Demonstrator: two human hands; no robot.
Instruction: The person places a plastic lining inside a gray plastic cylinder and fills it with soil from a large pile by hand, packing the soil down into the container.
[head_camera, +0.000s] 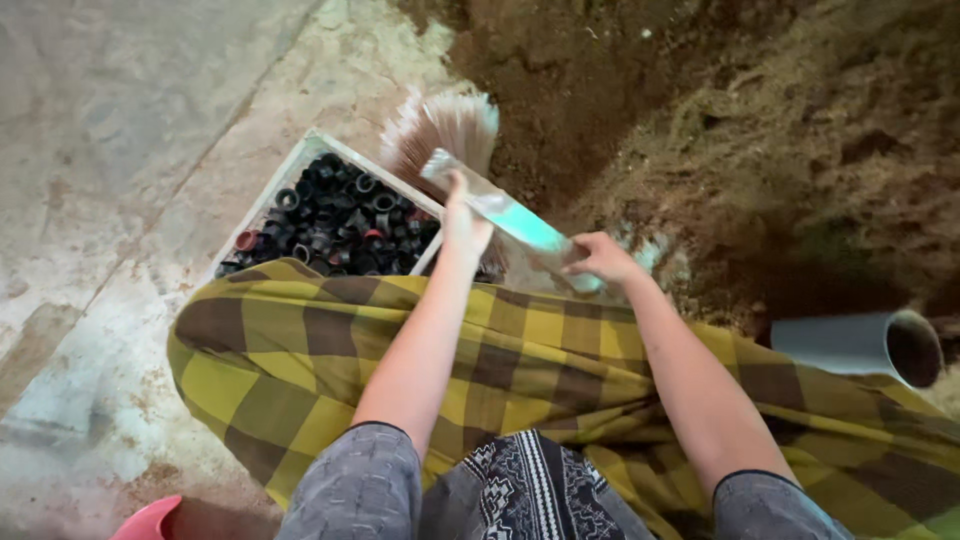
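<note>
A short broom (445, 135) with pale brown bristles and a light green handle (515, 220) points away from me toward the dirt. My left hand (464, 222) grips the handle close to the bristle head. My right hand (602, 258) grips the lower end of the handle. The bristles rest over the far edge of a white tray (290, 165) that holds several black pipe fittings (335, 220). A yellow and brown checked cloth (300, 370) covers my lap below both arms.
Brown loose soil (760, 130) fills the upper right. A grey plastic pipe (860, 345) with an open end lies at the right. Pale concrete floor (120, 130) spreads to the left. A pink object (150, 520) shows at the bottom left.
</note>
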